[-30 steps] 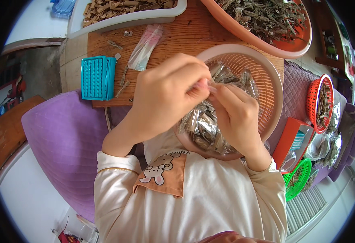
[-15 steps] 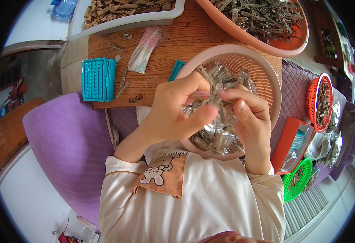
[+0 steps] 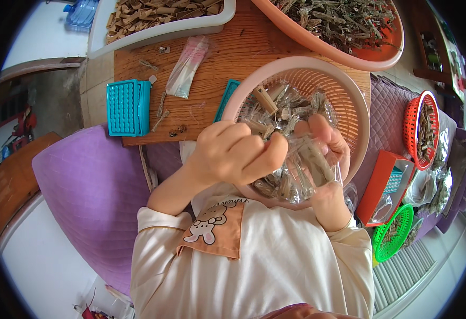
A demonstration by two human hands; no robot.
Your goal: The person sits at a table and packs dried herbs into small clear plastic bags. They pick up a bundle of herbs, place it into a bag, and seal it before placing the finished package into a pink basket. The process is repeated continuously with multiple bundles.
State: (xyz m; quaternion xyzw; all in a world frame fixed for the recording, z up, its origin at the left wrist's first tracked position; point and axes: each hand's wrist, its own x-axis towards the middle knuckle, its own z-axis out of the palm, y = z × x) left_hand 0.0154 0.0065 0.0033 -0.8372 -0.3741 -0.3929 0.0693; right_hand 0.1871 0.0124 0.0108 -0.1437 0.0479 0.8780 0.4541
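Note:
Both hands meet over a pale pink round basket point(image 3: 350, 101) that holds several clear packets of dried brown sticks. My left hand point(image 3: 235, 151) is closed in a fist and pinches the edge of a small clear plastic bag point(image 3: 307, 165). My right hand point(image 3: 331, 146) cups the same bag from the right, thumb up. The bag holds dried brown sticks. More filled packets lie under the hands in the basket.
A wooden board point(image 3: 211, 69) carries a teal lattice box point(image 3: 127, 107), an empty clear bag point(image 3: 187, 66) and a white tray of bark pieces point(image 3: 153, 21). A large orange basin of dried herbs point(image 3: 350, 26) sits behind. Red point(image 3: 421, 127), orange point(image 3: 384, 186) and green point(image 3: 395, 234) baskets stand right. A purple cushion point(image 3: 89, 196) lies left.
Both hands have dropped lower and nearer my body with the bag. The left hand has closed into a tighter fist on the bag's edge.

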